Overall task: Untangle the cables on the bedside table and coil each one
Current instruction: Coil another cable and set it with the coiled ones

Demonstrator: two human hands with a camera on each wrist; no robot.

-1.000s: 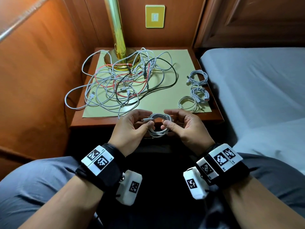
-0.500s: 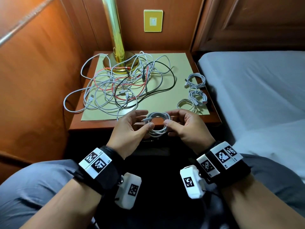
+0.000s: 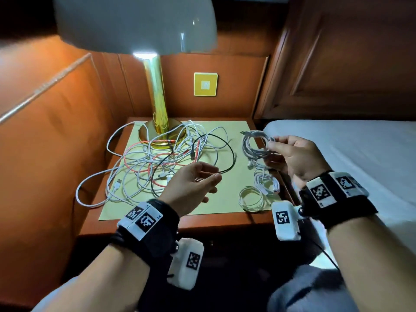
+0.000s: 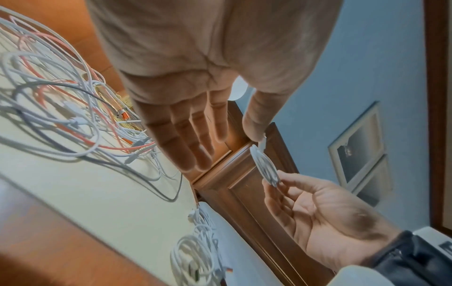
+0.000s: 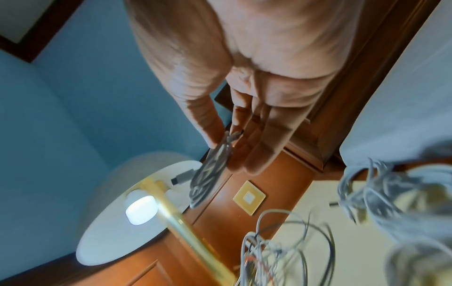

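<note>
My right hand (image 3: 290, 157) pinches a coiled white cable (image 3: 255, 145) between thumb and fingers, held above the right side of the bedside table (image 3: 202, 224). The same coil (image 4: 265, 168) shows edge-on in the left wrist view and hangs from my fingertips as a grey coil (image 5: 210, 174) in the right wrist view. My left hand (image 3: 193, 188) hovers empty with relaxed fingers over the front of the mat. A tangle of white, red and black cables (image 3: 162, 161) sprawls on the left. Coiled white cables (image 3: 266, 183) lie under my right hand, one coil (image 3: 251, 198) nearest the front edge.
A brass lamp (image 3: 157, 109) with a white shade (image 3: 135, 23) stands at the back of the table, its base among the tangle. A bed (image 3: 360, 158) adjoins on the right. Wooden panels close the left and back; a yellow wall switch (image 3: 205, 84) sits behind.
Both hands held the coil near the table's front edge; now the left hand has let go and the right hand has carried the coil up and to the right. The camera has tilted up.
</note>
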